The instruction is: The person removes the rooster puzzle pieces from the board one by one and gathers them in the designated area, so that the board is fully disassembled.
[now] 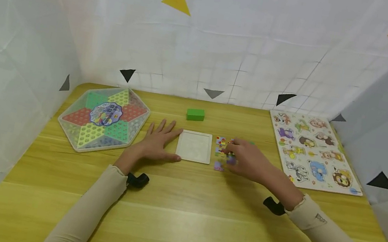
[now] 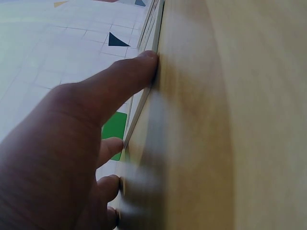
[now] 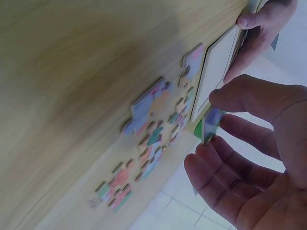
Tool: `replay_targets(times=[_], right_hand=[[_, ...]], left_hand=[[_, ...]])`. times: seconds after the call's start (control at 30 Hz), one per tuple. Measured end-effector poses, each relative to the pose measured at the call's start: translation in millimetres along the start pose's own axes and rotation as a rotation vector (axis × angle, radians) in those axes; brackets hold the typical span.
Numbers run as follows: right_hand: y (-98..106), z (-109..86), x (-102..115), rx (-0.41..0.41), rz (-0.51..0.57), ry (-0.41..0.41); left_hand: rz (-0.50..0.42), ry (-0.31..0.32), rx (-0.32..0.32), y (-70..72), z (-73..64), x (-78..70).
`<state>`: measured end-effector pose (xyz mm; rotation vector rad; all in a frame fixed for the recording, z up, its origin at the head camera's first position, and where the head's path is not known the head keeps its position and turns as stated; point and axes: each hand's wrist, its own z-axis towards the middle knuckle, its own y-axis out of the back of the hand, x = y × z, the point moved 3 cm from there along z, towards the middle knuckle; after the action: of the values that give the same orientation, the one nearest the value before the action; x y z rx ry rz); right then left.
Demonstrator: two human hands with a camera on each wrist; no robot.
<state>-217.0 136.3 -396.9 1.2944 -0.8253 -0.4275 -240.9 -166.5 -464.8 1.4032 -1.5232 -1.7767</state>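
Observation:
My left hand lies on the wooden table with its fingers spread, at the left side of a square pale puzzle tray. Its thumb and index finger touch the tray's edge, as the left wrist view also shows. In the right wrist view, my right hand pinches a small jigsaw piece between thumb and fingers, held above the table. Beneath and around that hand, right of the tray, lie several loose pieces, among them a purple piece and a larger bluish one. The hand partly hides them in the head view.
A green block sits behind the tray. To the left lies a hexagonal Chinese checkers board; at the right, an animal picture board. White patterned cloth stands along the table's back edge and sides.

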Motion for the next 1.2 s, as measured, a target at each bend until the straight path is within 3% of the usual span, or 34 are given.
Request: replay_targets(times=[0.73, 1.2], right_hand=[[1, -40.4, -35, -0.018, -0.008, -0.079], [-5, -52.0, -44, -0.022, 0.000, -0.109]], left_hand=[[-0.003, -0.017, -0.011, -1.5, 0.5, 1.0], [0.005, 0.003, -0.001, -1.4, 1.7, 1.6]])
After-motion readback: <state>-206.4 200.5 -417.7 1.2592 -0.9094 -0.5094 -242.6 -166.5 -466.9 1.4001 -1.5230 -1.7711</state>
